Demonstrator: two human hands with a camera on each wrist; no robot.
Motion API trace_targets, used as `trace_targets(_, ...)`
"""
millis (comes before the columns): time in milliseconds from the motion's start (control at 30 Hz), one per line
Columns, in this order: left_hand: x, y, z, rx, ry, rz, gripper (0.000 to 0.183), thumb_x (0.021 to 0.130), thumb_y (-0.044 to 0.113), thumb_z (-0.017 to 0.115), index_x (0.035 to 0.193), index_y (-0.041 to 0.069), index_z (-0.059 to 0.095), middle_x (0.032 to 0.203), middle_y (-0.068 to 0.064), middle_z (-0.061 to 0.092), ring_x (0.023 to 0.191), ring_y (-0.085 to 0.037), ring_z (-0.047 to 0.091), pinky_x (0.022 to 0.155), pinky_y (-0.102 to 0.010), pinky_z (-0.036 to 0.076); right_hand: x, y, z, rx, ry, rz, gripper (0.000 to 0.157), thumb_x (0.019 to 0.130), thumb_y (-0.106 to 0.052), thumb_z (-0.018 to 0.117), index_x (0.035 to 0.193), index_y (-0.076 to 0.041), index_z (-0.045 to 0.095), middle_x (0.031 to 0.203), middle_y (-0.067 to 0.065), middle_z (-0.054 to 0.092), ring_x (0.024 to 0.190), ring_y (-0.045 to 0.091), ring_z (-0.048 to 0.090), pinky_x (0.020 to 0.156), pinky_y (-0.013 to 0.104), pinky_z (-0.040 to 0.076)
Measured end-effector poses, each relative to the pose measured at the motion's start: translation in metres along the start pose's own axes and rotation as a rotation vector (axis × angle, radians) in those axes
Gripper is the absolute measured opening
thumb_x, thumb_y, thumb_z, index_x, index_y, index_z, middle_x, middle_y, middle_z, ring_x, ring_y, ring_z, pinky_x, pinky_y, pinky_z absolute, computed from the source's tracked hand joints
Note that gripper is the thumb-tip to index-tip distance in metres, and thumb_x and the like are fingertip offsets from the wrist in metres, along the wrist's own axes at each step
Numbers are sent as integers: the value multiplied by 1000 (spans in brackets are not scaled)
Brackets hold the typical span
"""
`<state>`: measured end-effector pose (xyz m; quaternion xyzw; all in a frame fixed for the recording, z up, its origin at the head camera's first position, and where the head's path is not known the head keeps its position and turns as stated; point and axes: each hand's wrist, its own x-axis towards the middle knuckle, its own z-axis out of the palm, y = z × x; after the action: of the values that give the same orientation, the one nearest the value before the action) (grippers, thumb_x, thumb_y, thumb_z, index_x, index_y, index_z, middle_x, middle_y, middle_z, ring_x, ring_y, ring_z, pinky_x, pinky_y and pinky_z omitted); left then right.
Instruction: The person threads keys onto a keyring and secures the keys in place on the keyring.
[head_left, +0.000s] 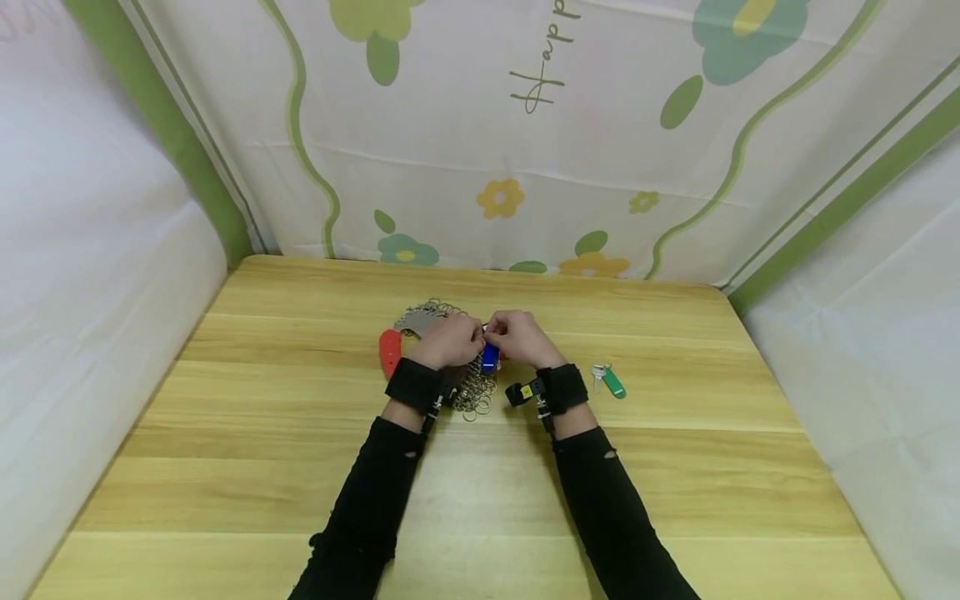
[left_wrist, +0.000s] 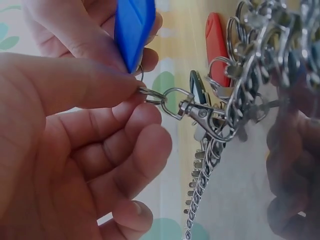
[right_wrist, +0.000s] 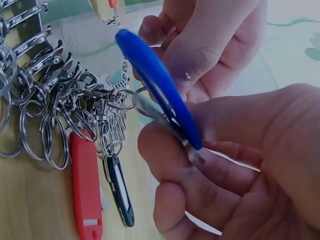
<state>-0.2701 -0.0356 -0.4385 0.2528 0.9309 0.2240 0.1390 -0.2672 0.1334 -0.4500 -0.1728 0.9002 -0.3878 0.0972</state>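
My left hand pinches a small split ring between thumb and forefinger. That ring hangs from a swivel clasp on a grey metal key holder with a red handle and many clasps and rings. Close beside it, my right hand pinches a blue key tag and a metal key lying against it. The tag's ring meets the split ring at the left fingertips; whether they are linked I cannot tell. A red key tag and a black key tag hang from neighbouring rings.
A green key tag with a key lies on the wooden table, right of the right hand. Loose-hanging rings fan out below the left hand. A printed cloth stands behind the table's far edge.
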Motion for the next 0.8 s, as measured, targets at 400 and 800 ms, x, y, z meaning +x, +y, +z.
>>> trace_targets(400,-2,0,-1,-75,4,-13,20,97,17,50,80,11,58,63,-2,46,52,-16,46,59,-29,36,0,1,1,-8,6,-19,10,96,-15,57,89,-11,63,78,3,63,57,17,53,52,28,41)
trace_targets(800,-1,0,0,-30,3,6,24,99,20,48,78,10,56,66,-3,48,56,-17,46,60,-29,36,-1,0,-1,-9,-6,-2,6,94,-11,58,92,-10,63,85,5,63,60,17,57,53,29,45)
